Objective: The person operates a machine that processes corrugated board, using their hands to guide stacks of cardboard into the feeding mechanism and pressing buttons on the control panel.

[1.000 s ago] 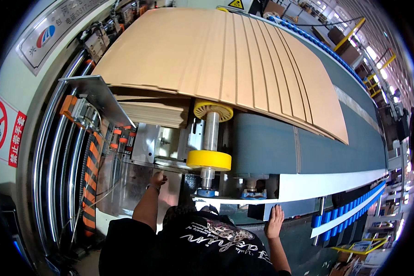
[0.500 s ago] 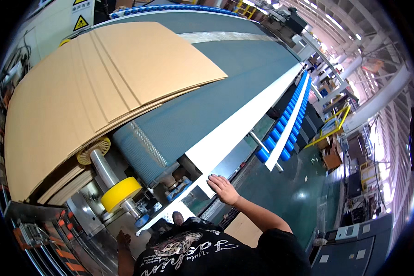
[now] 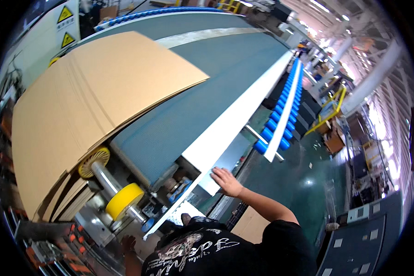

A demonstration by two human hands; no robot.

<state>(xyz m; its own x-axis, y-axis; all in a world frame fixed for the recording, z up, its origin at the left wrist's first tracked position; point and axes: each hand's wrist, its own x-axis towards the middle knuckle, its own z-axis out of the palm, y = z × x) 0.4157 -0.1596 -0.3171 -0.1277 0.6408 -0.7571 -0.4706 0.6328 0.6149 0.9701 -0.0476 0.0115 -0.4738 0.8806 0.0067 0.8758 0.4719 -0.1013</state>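
**Broad cardboard sheets [image 3: 106, 73] being borne beyond the yellow wheel [image 3: 124, 201]**

The cardboard sheets are being carried in an overlapping layer on the far side of the yellow wheel, with their right-hand end being supported over the green belt [image 3: 193, 106]. To the left of the yellow wheel, a lower stack of board [image 3: 71, 198] is being partly covered by them.

The right hand [image 3: 228, 182] is being held out to the right of the yellow wheel, palm down, with the fingers a little apart and nothing being gripped. Its fingertips are being laid at the pale panel [image 3: 209, 183] below the white rail [image 3: 239, 119]; firm contact cannot be confirmed. The left hand [image 3: 129, 244] is being held on the body side of the yellow wheel, in shadow; whether its fingers are being spread or closed cannot be told. By neither hand is the cardboard visibly being touched.

Judging by the look of the board, each sheet is probably light for its breadth, stiff when flat but easily bowed if only one corner is being lifted. Faces are likely to be slipping readily over one another, and corners could be crushed or creased. The best hold is judged to be along the near edge, to the right of the yellow wheel, with both hands set well apart and fingers flat beneath, clear of the wheel itself.
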